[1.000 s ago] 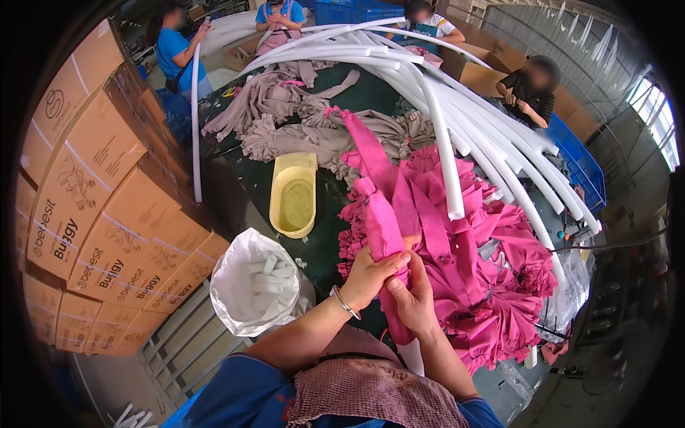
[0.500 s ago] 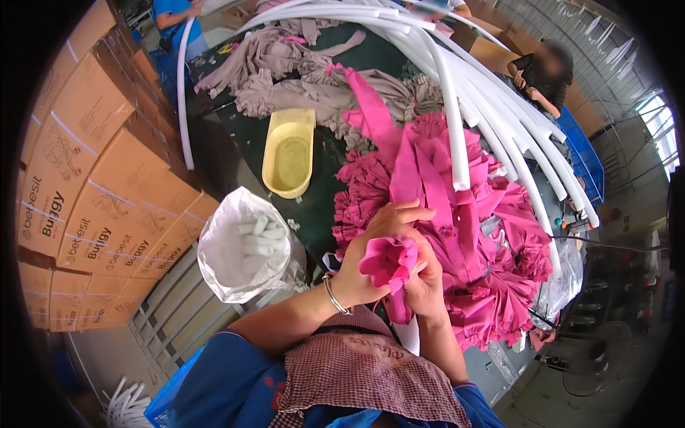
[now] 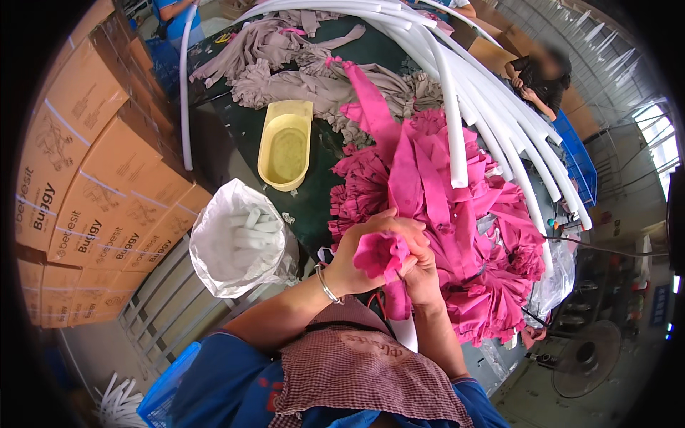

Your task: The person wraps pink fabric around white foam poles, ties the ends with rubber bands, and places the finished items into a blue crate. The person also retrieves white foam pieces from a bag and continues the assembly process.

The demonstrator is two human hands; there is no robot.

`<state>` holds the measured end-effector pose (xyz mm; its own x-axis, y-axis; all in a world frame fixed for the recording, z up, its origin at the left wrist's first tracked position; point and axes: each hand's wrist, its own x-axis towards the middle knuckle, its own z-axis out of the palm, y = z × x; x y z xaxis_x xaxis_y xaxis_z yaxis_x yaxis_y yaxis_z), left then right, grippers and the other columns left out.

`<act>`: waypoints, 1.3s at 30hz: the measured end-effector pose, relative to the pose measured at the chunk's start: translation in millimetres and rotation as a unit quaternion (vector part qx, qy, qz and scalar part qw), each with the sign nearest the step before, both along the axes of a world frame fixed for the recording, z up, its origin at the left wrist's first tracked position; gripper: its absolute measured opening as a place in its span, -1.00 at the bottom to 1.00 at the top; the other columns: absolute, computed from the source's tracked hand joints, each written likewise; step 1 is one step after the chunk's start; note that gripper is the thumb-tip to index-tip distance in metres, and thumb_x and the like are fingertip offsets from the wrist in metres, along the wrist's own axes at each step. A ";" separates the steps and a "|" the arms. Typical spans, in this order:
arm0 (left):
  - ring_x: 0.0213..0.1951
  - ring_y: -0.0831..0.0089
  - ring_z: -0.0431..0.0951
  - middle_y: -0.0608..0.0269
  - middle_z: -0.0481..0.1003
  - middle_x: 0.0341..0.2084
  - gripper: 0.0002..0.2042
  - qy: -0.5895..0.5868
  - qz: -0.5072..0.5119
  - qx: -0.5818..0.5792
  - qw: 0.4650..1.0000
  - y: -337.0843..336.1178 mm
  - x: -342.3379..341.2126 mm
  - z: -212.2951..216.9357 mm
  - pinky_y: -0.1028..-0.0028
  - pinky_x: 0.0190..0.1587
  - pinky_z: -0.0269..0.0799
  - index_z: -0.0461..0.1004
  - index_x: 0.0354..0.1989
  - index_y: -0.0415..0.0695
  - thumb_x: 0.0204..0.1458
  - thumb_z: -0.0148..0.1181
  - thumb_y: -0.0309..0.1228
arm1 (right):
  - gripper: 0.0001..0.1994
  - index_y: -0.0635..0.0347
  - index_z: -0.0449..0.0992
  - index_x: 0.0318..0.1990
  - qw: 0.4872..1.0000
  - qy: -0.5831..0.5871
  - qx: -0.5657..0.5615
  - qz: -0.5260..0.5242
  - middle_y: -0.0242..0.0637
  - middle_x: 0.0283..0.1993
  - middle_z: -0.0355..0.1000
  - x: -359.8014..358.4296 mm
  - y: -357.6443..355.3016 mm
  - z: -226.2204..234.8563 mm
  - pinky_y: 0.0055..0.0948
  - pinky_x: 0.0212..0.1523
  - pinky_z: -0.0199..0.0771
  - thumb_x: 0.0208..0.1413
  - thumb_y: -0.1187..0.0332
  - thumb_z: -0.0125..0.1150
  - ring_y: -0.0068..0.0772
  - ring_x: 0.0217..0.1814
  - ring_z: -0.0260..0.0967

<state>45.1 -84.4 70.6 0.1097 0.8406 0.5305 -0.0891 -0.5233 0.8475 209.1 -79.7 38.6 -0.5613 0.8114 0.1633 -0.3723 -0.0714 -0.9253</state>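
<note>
The sleeve (image 3: 380,256) is matt cloth, the bracelet (image 3: 325,286) glossy metal.

From far away, I am seeing one blurred head (image 3: 552,63). The left hand (image 3: 347,262) is hiding some of the pink cloth tube (image 3: 378,255). The top edge is cutting off a worker in blue (image 3: 173,27).

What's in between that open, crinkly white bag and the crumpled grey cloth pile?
In the head view, a yellow plastic tub, rounded at one end, sits between the open white bag and the grey cloth pile.

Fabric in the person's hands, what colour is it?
Bright pink: the fabric shows best in the head view, its open end gathered in folds.
</note>
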 end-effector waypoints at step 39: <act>-0.45 0.42 0.42 0.22 0.45 -0.39 -0.87 -0.174 -0.034 -0.444 0.878 40.3 -96.0 -66.4 0.32 -0.24 0.43 0.42 -0.33 -0.20 0.08 0.13 -0.39 | -0.71 0.12 0.51 -0.05 0.705 -0.608 0.360 -0.050 -0.18 0.01 0.39 113.2 -89.3 -156.6 -0.34 -0.11 0.57 0.03 0.44 0.09 -0.18 0.04 0.41</act>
<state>-50.9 -44.1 4.3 0.1362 0.9376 -0.3200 -0.4291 0.3470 0.8339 322.4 -169.0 -118.0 -0.5873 0.8094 -0.0001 0.7591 0.5507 -0.3472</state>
